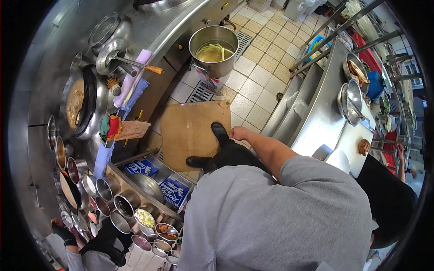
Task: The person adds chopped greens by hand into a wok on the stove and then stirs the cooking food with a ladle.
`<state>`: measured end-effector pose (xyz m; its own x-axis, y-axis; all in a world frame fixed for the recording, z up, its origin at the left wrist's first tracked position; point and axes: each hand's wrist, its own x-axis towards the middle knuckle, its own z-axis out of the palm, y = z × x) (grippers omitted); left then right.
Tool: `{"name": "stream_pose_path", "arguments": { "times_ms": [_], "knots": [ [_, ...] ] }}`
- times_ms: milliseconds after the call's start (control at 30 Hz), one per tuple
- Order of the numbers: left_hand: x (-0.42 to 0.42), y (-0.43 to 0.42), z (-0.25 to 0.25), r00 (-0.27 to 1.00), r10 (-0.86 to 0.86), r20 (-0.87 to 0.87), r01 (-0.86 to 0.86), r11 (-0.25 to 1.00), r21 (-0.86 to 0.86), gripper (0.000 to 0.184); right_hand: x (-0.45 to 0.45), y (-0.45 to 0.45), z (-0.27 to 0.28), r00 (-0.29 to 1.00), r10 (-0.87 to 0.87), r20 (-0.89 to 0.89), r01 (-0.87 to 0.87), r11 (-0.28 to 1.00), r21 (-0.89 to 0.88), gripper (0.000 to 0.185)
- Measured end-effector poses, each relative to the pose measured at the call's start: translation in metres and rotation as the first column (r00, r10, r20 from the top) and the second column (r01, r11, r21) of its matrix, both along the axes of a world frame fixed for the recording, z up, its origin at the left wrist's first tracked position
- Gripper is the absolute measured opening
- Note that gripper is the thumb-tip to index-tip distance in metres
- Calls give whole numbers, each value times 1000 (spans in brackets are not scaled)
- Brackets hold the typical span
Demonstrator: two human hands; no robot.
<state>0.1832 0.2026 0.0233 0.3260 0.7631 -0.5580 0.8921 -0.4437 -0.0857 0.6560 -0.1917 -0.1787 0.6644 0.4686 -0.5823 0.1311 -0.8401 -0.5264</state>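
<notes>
My right hand (238, 133) hangs at the end of my lowered arm, fingers curled closed, with nothing visible in it. It is beside my black shoe (219, 131), above the brown cardboard sheet (190, 135) on the floor, and appears to touch nothing. My grey shirt (280, 217) fills the lower middle, and my left hand is not in view. Beyond the cardboard stands a tall steel stockpot (214, 67) holding yellowish liquid and pale green stalks. On the stove side are a wok (74, 104) with brownish liquid, a perforated skimmer (111, 56) with a wooden handle, and folded cloths (134, 79).
Several steel containers (108, 187) of seasonings line the stove's edge. A steel counter (316, 108) on the right holds bowls (350, 99) and a white cutting board (355, 144). Other people stand at lower left (104, 246) and far right (384, 198).
</notes>
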Motion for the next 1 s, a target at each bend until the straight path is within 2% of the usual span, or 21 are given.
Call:
{"name": "stream_pose_path", "arguments": {
  "times_ms": [133,267,333,433,767,867,1000],
  "knots": [
    [4,-1,2,1000,-7,-10,7,1000,0,26,3,4,5,998,-14,-67,17,999,34,17],
    [6,-2,5,1000,-16,-20,16,1000,0,26,2,10,11,999,-10,-39,10,1000,-14,17],
    [4,-3,7,1000,-13,-23,13,1000,1,26,2,10,9,996,-21,-87,24,999,32,15],
    [7,-6,10,1000,-5,-25,5,1000,2,26,1,11,1,999,-8,-34,7,1000,-28,14],
    [1,-13,19,999,6,-38,-6,1000,0,25,0,8,10,999,-29,-35,29,1000,8,18],
    [-2,-16,20,999,12,-38,-12,1000,2,25,1,10,8,999,6,-35,-7,1000,-10,15],
    [-4,-20,24,999,14,-39,-13,1000,1,25,1,10,16,999,-27,-37,28,999,27,12]
  ]
}}
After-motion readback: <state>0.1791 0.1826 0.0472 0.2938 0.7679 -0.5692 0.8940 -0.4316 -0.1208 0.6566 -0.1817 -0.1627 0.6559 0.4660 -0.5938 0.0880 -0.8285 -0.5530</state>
